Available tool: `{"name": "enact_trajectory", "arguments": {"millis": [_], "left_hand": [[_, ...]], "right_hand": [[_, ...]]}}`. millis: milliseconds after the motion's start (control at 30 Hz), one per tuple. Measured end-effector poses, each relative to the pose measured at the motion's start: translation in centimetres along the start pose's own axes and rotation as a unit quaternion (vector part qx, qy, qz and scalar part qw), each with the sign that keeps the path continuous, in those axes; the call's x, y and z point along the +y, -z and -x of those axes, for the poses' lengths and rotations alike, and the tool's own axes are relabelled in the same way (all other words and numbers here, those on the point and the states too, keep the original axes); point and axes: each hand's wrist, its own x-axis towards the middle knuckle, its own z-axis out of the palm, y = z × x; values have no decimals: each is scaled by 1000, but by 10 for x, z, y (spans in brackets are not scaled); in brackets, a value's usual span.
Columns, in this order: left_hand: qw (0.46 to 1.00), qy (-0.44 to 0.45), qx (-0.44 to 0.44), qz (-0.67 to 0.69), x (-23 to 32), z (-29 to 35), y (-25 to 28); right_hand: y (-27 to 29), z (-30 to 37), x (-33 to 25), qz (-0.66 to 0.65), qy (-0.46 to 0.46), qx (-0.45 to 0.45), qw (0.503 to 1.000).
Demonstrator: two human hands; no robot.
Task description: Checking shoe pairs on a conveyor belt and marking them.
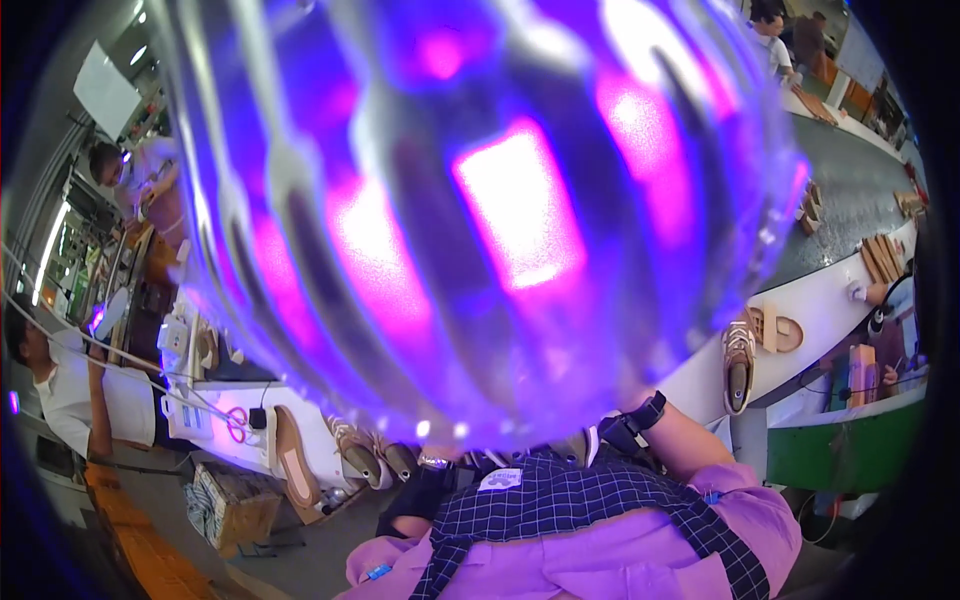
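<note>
On the left part of the white bench (775, 372), scissors (237, 424) with pink-red handles are seen near its left end. Next, a tan sole (292, 455) is laid at the near edge, its long axis pointed toward the wearer, and a pair of brown shoes (362, 465) is set beside it. The middle is blocked by a blurred, ribbed, see-through cover (520, 200), lit purple and pink. Below its rim the left wrist (435, 462) is shown; farther right, between the wrists, part of another shoe (577, 450) is seen by the near edge, closer to the right wrist (645, 412). Its long axis cannot be made out. Both hands are hidden by the cover, so how far the fingers are spread, and whether that shoe is gripped, cannot be told. On the right part, a laced shoe (738, 365) is placed near the edge, heel toward the wearer, with soles (785, 332) just beside it.
</note>
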Motion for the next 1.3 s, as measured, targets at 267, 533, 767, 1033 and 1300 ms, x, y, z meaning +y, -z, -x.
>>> {"name": "enact_trajectory", "arguments": {"millis": [267,533,767,1033,1300], "left_hand": [[980,-1,19,199,13,-3,-62],[947,-82,126,284,29,-21,-71],[940,-106,213,244,24,-25,-66],[931,-131,206,271,9,-35,-45],[945,-101,149,272,18,-25,-67]], "right_hand": [[11,3,0,-79,91,103,987],[15,-3,2,-175,254,212,927],[10,-10,18,-177,317,287,887],[7,-14,23,-160,321,327,874],[13,-18,23,-175,328,326,869]]}}
